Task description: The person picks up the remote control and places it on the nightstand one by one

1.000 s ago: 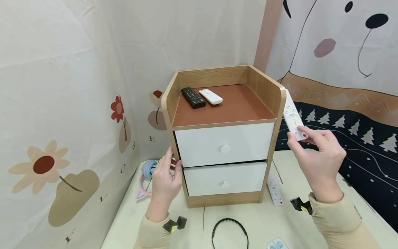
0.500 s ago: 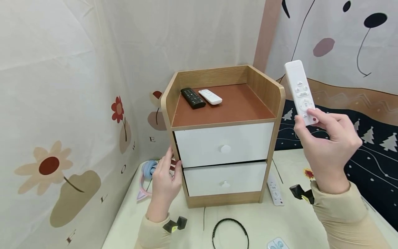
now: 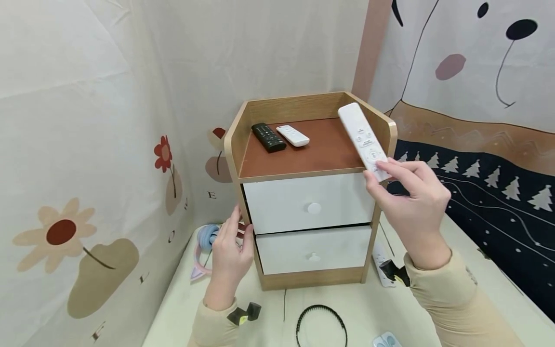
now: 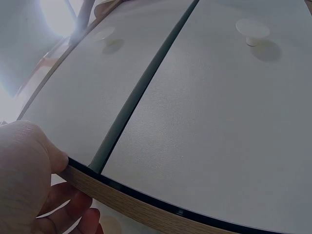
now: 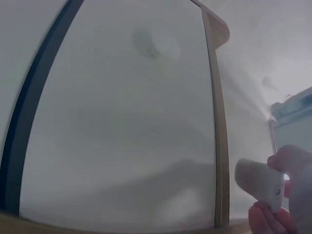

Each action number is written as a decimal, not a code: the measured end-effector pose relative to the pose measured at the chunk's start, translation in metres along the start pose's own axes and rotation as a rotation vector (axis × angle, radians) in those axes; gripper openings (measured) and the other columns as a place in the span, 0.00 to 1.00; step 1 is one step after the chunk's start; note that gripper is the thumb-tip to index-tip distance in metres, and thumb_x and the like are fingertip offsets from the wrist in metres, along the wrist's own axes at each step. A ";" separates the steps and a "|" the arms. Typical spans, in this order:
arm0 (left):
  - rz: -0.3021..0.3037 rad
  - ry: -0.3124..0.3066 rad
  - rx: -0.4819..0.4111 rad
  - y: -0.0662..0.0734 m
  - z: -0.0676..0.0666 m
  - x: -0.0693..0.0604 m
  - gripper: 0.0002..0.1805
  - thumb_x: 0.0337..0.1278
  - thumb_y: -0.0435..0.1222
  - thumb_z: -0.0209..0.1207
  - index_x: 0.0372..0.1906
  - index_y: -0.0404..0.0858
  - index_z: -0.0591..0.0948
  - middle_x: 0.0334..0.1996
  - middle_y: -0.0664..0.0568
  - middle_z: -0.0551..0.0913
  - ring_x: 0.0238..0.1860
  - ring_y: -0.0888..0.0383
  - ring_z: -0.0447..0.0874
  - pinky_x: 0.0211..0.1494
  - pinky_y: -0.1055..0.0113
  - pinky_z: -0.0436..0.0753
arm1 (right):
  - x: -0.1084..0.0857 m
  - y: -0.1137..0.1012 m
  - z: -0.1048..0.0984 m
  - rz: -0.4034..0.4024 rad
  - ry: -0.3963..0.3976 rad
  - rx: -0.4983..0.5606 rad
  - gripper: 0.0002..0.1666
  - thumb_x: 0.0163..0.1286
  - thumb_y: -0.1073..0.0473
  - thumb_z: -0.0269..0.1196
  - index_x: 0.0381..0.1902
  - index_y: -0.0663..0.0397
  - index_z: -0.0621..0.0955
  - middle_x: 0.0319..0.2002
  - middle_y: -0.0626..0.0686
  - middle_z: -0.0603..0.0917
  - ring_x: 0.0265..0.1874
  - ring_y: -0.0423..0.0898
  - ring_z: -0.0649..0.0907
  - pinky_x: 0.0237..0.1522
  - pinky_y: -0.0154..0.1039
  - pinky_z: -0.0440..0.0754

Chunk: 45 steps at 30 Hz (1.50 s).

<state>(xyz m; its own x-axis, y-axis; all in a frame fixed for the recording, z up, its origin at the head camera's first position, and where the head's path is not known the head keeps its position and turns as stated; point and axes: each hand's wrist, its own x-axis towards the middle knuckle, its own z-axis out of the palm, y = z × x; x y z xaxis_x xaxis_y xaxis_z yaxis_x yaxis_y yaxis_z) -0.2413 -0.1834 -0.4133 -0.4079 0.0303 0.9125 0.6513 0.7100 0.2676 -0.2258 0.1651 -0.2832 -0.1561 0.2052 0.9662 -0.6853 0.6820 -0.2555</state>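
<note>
My right hand (image 3: 412, 205) pinches the lower end of a white remote control (image 3: 363, 140) between thumb and fingers. The remote tilts up over the right front of a small two-drawer cabinet (image 3: 308, 278). In the right wrist view, one end of this remote control (image 5: 258, 180) sticks out of the hand. My left hand (image 3: 230, 248) rests against the cabinet's left side; the left wrist view has its thumb (image 4: 58, 161) at the front edge and the fingers along the outer side. On the brown top lie a black remote (image 3: 268, 137) and a smaller white remote (image 3: 293, 136).
Left of the cabinet lie a blue coil (image 3: 207, 236) and a pink headband (image 3: 197, 262). A black hair hoop (image 3: 321, 307) is in front, beside a small case with pale blue contents (image 3: 387, 340). A white power strip (image 3: 381, 265) lies right. Fabric walls (image 3: 108, 120) stand behind.
My right hand first rose with the white remote beside the cabinet, then moved left and slightly down, bringing it over the cabinet's right front. The left hand has stayed on the cabinet's side.
</note>
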 end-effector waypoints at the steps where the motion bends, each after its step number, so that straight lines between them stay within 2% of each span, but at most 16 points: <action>1: 0.001 -0.001 -0.001 0.000 0.001 0.000 0.33 0.65 0.22 0.65 0.75 0.23 0.74 0.40 0.40 0.88 0.37 0.49 0.89 0.34 0.62 0.91 | -0.001 -0.001 0.001 -0.003 -0.029 -0.011 0.13 0.58 0.61 0.81 0.41 0.60 0.96 0.36 0.68 0.90 0.35 0.59 0.89 0.44 0.15 0.74; 3: 0.002 -0.004 -0.002 -0.001 0.002 -0.001 0.33 0.65 0.22 0.66 0.75 0.23 0.74 0.40 0.40 0.88 0.37 0.49 0.89 0.35 0.63 0.92 | -0.001 -0.003 0.003 -0.010 -0.087 -0.041 0.13 0.60 0.60 0.80 0.42 0.59 0.95 0.36 0.66 0.91 0.31 0.54 0.85 0.39 0.15 0.68; 6: 0.004 0.000 0.001 -0.003 0.003 -0.002 0.33 0.65 0.22 0.66 0.75 0.23 0.74 0.40 0.40 0.88 0.37 0.49 0.89 0.35 0.63 0.91 | -0.001 -0.006 0.006 -0.011 -0.152 -0.069 0.13 0.61 0.59 0.81 0.43 0.58 0.95 0.36 0.63 0.91 0.28 0.50 0.80 0.34 0.16 0.65; 11: 0.012 0.011 0.002 -0.005 0.003 -0.002 0.33 0.64 0.21 0.66 0.75 0.23 0.75 0.39 0.40 0.88 0.36 0.49 0.88 0.34 0.63 0.91 | 0.001 -0.010 0.011 -0.018 -0.227 -0.111 0.12 0.61 0.59 0.81 0.42 0.57 0.95 0.34 0.61 0.90 0.26 0.50 0.82 0.32 0.20 0.68; 17: 0.014 0.012 -0.005 -0.005 0.004 -0.001 0.33 0.64 0.22 0.66 0.75 0.23 0.75 0.39 0.40 0.88 0.36 0.49 0.88 0.35 0.64 0.91 | 0.008 -0.009 0.015 -0.036 -0.310 -0.193 0.11 0.62 0.56 0.81 0.39 0.57 0.95 0.31 0.59 0.89 0.27 0.51 0.88 0.30 0.30 0.74; 23: 0.020 0.013 -0.006 -0.004 0.004 -0.001 0.33 0.64 0.21 0.66 0.75 0.22 0.75 0.40 0.39 0.88 0.36 0.48 0.88 0.33 0.59 0.92 | 0.019 -0.013 0.017 -0.051 -0.397 -0.257 0.13 0.66 0.53 0.77 0.37 0.59 0.93 0.28 0.59 0.87 0.26 0.53 0.85 0.28 0.43 0.76; 27: 0.016 0.006 0.002 -0.004 0.004 -0.001 0.34 0.65 0.22 0.66 0.75 0.22 0.74 0.40 0.39 0.88 0.37 0.48 0.89 0.33 0.55 0.92 | 0.029 -0.020 0.020 -0.055 -0.473 -0.302 0.11 0.68 0.54 0.76 0.38 0.58 0.94 0.29 0.59 0.89 0.25 0.54 0.84 0.25 0.42 0.73; 31: 0.003 0.002 0.011 -0.004 0.004 -0.002 0.34 0.65 0.22 0.66 0.76 0.23 0.74 0.40 0.39 0.88 0.37 0.48 0.89 0.33 0.55 0.92 | 0.040 -0.027 0.024 -0.056 -0.568 -0.348 0.12 0.71 0.54 0.73 0.39 0.58 0.95 0.33 0.60 0.92 0.25 0.55 0.85 0.22 0.43 0.75; 35: 0.004 0.006 0.007 -0.004 0.004 -0.003 0.34 0.65 0.22 0.66 0.76 0.23 0.74 0.40 0.39 0.88 0.37 0.48 0.89 0.33 0.57 0.92 | 0.051 -0.032 0.028 -0.035 -0.680 -0.414 0.14 0.75 0.52 0.69 0.39 0.56 0.94 0.34 0.59 0.93 0.26 0.56 0.85 0.22 0.46 0.77; 38: 0.011 0.012 0.003 -0.004 0.004 -0.003 0.33 0.65 0.22 0.66 0.75 0.23 0.74 0.40 0.39 0.88 0.36 0.48 0.89 0.33 0.59 0.92 | 0.060 -0.036 0.032 -0.005 -0.779 -0.445 0.16 0.77 0.50 0.66 0.41 0.54 0.94 0.35 0.59 0.93 0.26 0.55 0.85 0.20 0.45 0.76; 42: 0.010 0.010 -0.004 -0.004 0.003 -0.001 0.33 0.65 0.22 0.65 0.75 0.23 0.75 0.40 0.39 0.88 0.36 0.48 0.89 0.33 0.60 0.92 | 0.073 -0.038 0.040 0.069 -0.905 -0.441 0.17 0.79 0.49 0.65 0.47 0.52 0.94 0.36 0.58 0.94 0.25 0.53 0.85 0.20 0.42 0.75; 45: 0.000 -0.001 -0.007 -0.004 0.003 -0.002 0.33 0.66 0.22 0.65 0.76 0.23 0.74 0.41 0.39 0.88 0.37 0.49 0.89 0.34 0.60 0.92 | 0.081 -0.036 0.047 0.118 -0.961 -0.431 0.16 0.79 0.49 0.65 0.48 0.51 0.94 0.37 0.56 0.94 0.27 0.52 0.86 0.24 0.43 0.78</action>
<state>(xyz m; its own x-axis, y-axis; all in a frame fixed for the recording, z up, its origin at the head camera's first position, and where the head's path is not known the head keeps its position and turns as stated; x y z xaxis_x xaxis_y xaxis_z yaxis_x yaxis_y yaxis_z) -0.2445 -0.1842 -0.4167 -0.4081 0.0309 0.9124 0.6561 0.7048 0.2696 -0.2474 0.1245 -0.1944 -0.8316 -0.2264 0.5072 -0.3480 0.9241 -0.1580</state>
